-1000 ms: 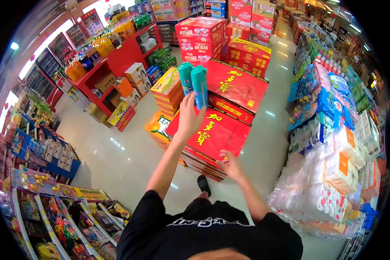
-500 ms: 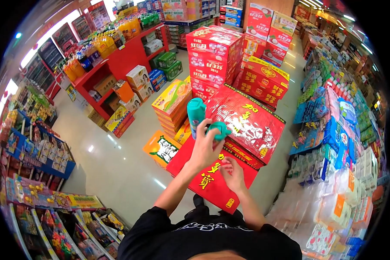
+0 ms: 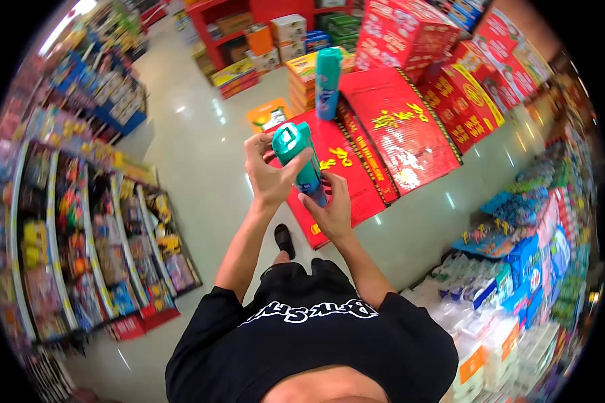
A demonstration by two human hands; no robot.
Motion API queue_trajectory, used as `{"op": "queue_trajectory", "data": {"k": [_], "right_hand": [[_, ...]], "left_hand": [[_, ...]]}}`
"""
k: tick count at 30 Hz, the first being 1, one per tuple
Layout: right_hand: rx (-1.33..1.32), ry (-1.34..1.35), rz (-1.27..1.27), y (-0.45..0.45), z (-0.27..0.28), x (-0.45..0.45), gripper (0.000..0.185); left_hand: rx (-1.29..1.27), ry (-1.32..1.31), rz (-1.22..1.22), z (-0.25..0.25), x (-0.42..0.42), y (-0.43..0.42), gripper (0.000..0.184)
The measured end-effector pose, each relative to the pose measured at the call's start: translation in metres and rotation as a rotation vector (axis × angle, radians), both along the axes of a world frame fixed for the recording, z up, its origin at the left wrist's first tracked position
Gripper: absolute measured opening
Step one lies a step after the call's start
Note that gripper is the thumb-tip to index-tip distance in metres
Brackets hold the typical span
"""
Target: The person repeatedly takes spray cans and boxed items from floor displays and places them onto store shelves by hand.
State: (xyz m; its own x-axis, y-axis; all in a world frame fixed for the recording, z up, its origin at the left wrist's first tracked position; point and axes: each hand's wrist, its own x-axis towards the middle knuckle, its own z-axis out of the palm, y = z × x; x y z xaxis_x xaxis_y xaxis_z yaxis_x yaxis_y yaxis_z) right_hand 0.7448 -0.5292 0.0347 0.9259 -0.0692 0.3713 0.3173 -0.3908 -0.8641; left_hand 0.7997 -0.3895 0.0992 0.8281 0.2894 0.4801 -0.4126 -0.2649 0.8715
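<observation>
A teal and blue spray can (image 3: 306, 170) is held tilted in front of my body, above a red carton (image 3: 356, 205). Near its teal cap, the fingers of my left hand (image 3: 272, 171) wrap round the upper part. Lower down, my right hand (image 3: 331, 205) grips the can's body. A second teal and blue can (image 3: 327, 87) stands upright on the red cartons, beyond the first. Another red carton with yellow characters (image 3: 400, 127) lies behind and to the right.
Slanted shelves of small packaged goods (image 3: 81, 235) line the left side. Stacked red and white boxes (image 3: 403, 40) stand behind the cartons. Plastic-wrapped packs (image 3: 477, 336) are piled at the lower right. A sandalled foot (image 3: 284, 242) is on the floor below.
The held can has come nearer my body, and my right hand has joined my left on it. The other can stands apart from my hands. The view has turned leftward and down.
</observation>
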Motion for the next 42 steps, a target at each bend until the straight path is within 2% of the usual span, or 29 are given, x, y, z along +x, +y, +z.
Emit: {"op": "queue_trajectory", "data": {"k": [4, 8, 11, 15, 16, 19, 20, 23, 26, 29, 30, 33, 35, 37, 39, 41, 42], "right_hand": [[-0.032, 0.089, 0.152, 0.039, 0.004, -0.053, 0.068], [-0.155, -0.170, 0.272, 0.093, -0.016, -0.102, 0.074], [-0.265, -0.108, 0.457, 0.143, -0.010, -0.143, 0.074], [-0.234, -0.208, 0.741, 0.227, -0.011, -0.218, 0.065], [-0.208, -0.226, 0.811, 0.249, -0.016, -0.241, 0.061], [-0.121, -0.146, 1.030, 0.312, -0.033, -0.319, 0.059], [-0.130, -0.023, 1.085, 0.330, -0.037, -0.347, 0.056], [-0.022, 0.244, 1.234, 0.384, -0.064, -0.424, 0.056], [0.049, 0.353, 1.403, 0.433, -0.058, -0.488, 0.055], [0.010, 0.357, 1.511, 0.480, -0.069, -0.531, 0.057], [-0.048, 0.338, 1.542, 0.500, -0.073, -0.541, 0.059], [-0.114, 0.322, 1.623, 0.562, -0.079, -0.576, 0.063], [-0.178, 0.273, 1.679, 0.610, -0.093, -0.600, 0.063], [-0.194, 0.367, 1.733, 0.654, -0.107, -0.629, 0.062], [-0.258, 0.400, 1.749, 0.711, -0.109, -0.663, 0.061], [-0.199, 0.511, 1.827, 0.759, -0.091, -0.700, 0.060], [-0.176, 0.516, 1.879, 0.785, -0.082, -0.718, 0.060]], "left_hand": [[0.113, -0.051, 0.289, -0.006, -0.077, 0.030, 0.070], [0.146, 0.030, 0.604, -0.001, -0.164, 0.067, 0.071], [0.104, 0.037, 0.794, -0.006, -0.233, 0.113, 0.070], [0.082, 0.059, 0.993, -0.015, -0.346, 0.186, 0.070], [0.069, 0.117, 1.029, -0.009, -0.382, 0.198, 0.075], [0.068, 0.154, 1.050, -0.040, -0.490, 0.247, 0.085], [0.062, 0.268, 1.046, -0.041, -0.528, 0.258, 0.087], [-0.026, 0.568, 1.005, -0.078, -0.626, 0.295, 0.081], [-0.139, 0.675, 1.035, -0.116, -0.692, 0.318, 0.079], [-0.275, 0.669, 1.055, -0.117, -0.734, 0.349, 0.078], [-0.331, 0.681, 1.017, -0.114, -0.747, 0.364, 0.084], [-0.444, 0.702, 1.035, -0.125, -0.781, 0.410, 0.078], [-0.420, 0.679, 1.079, -0.133, -0.807, 0.445, 0.070], [-0.435, 0.663, 1.090, -0.132, -0.836, 0.483, 0.067], [-0.320, 0.647, 1.179, -0.137, -0.872, 0.525, 0.066], [-0.300, 0.615, 1.272, -0.138, -0.909, 0.557, 0.066], [-0.427, 0.567, 1.296, -0.131, -0.928, 0.571, 0.063]]}}
